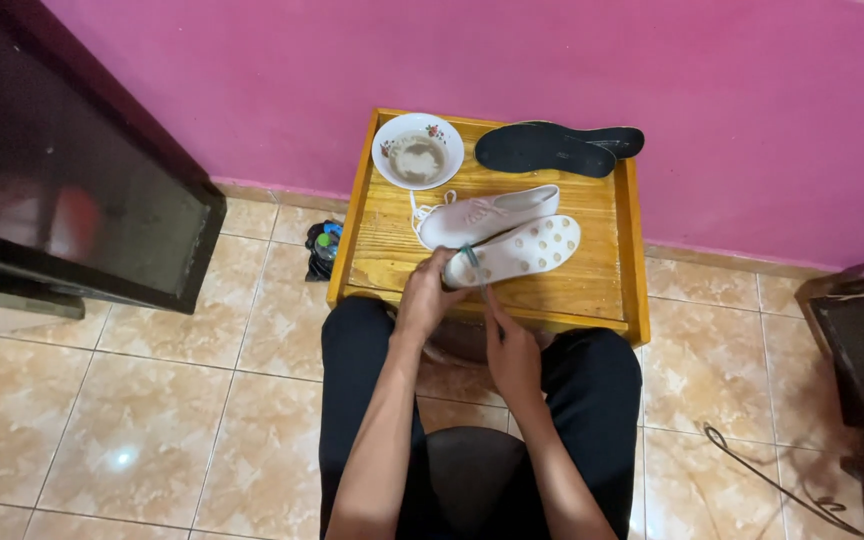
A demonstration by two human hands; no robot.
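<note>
Bench (592,290), low, of yellow-varnished wood with raised side rails, set against a pink wall (732,90) on a floor (152,400) of beige tiles. Pale shoe (517,250), lying on its side with the dotted sole turned toward the wearer of the camera, heel toward the near edge of the bench, toe pointing to the right side. Second pale shoe (487,213), laced, lying just behind the first and touching it, loose lace trailing to the left. Left hand (430,290), at the near edge of the bench, fingers clamped on the heel end of the sole-up shoe. Right hand (510,352), just in front of the near edge and below the shoe, fingers closed together on a thin, small implement (484,292) with a greenish tip that reaches up to the heel; its kind cannot be told. White bowl (417,151), floral rim, cloudy liquid inside, at the far left corner of the bench. Two dark insoles (552,148), overlapping, at the far right corner. Dark bundle (323,248) with coloured bits, on the floor beside the left side of the bench. Dark cabinet (62,170) at left. Black cable (772,480) on the tiles at right.
</note>
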